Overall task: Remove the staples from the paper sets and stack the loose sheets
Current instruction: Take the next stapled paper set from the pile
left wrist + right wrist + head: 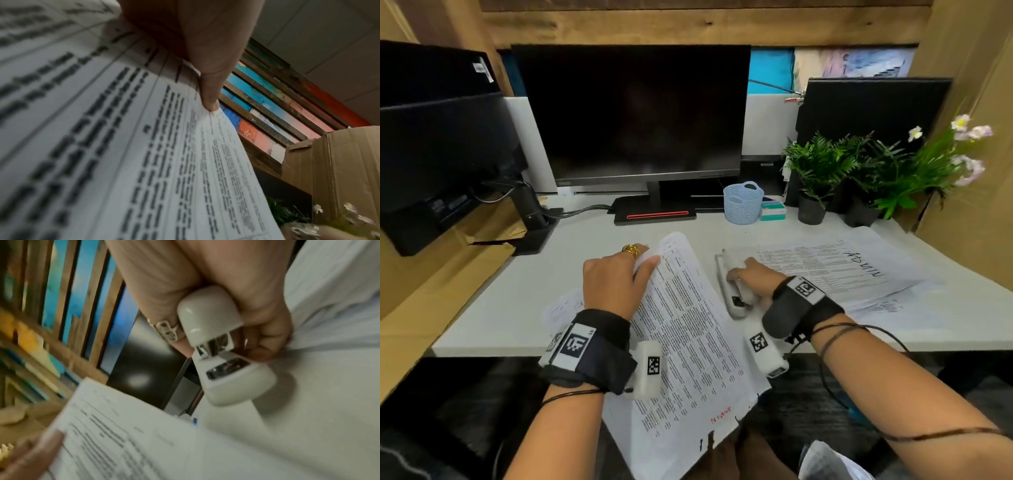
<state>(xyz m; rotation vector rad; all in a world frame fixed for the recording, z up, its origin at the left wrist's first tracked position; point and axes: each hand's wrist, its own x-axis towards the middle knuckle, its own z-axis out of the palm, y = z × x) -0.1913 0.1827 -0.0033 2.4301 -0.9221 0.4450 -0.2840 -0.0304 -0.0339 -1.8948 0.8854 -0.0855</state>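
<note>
A printed paper set (688, 329) lies slanted over the desk's front edge, its near end hanging off. My left hand (643, 263) pinches its far corner, thumb on top, and lifts the sheets slightly. In the left wrist view the thumb (207, 73) presses the paper's (144, 146) top page. My right hand (739, 275) grips a white stapler (732, 301) that rests on the desk just right of the set. The right wrist view shows my fingers (265, 331) curled around the stapler (224, 356), its metal mouth facing the camera. A pile of loose sheets (842, 270) lies at the right.
A dark monitor (630, 113) stands behind on the white desk (524, 298). A blue basket (743, 202), a small box (773, 210) and potted plants (822, 171) line the back right. Another monitor on an arm (441, 154) is at left. Cardboard walls (969, 205) close both sides.
</note>
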